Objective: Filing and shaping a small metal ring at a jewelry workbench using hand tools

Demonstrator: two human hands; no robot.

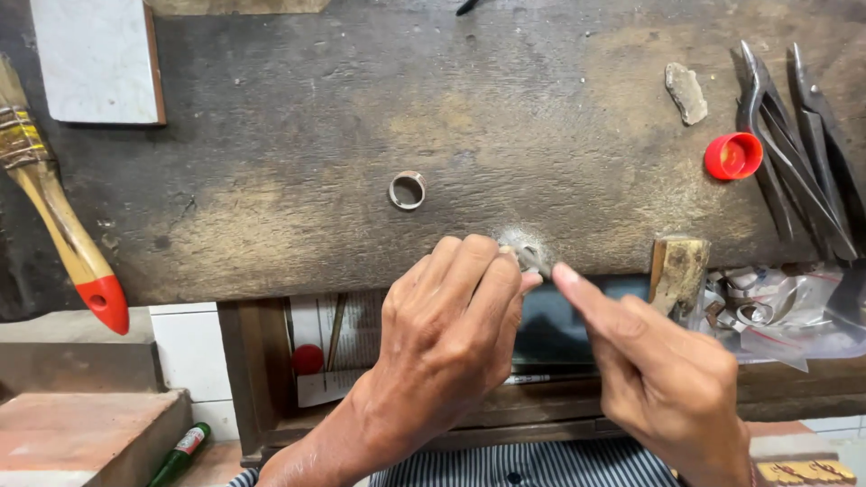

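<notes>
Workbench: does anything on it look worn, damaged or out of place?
Yes. The workbench top is scuffed pale, with grey dust where the left hand holds a small metal piece. A stone chip lies loose near the pliers.

Scene is lit evenly by soft, diffuse light; no hard shadows are cast on the workbench (298, 153). Mild glare is seen on the plastic bags (776, 307) and white tile (95, 59). Focus is sharp throughout. Slight wide-angle bending is noted at the edges. The drawer recess (559, 329) is dimmer.
</notes>
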